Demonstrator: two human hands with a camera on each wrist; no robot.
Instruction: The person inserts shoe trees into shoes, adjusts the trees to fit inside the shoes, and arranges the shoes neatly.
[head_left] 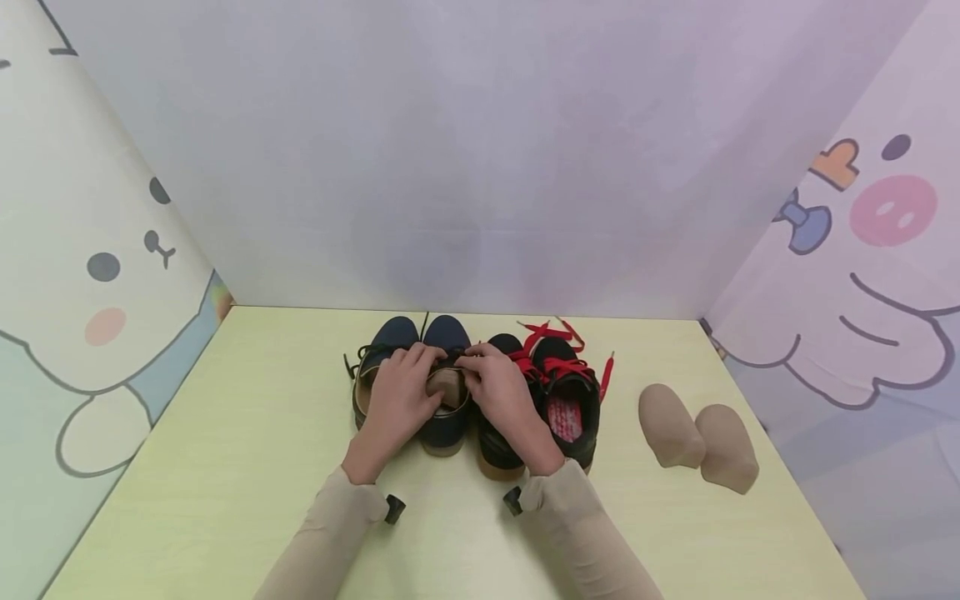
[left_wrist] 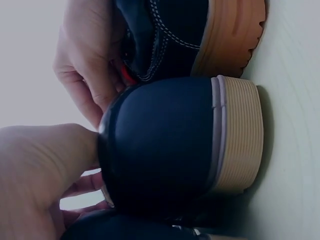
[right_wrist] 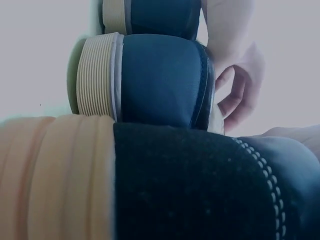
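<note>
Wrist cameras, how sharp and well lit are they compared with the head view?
Head view: even, soft light, sharp, walls bowed by the wide lens. Left wrist view: dim, the navy shoe heel fills it, the left hand soft. Right wrist view: hazy, the black shoe close and blurred.

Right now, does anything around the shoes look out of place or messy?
Only the red laces stand out: they sprawl loose over the black shoes and onto the table. The navy shoes and the two beige inserts sit in tidy pairs.
</note>
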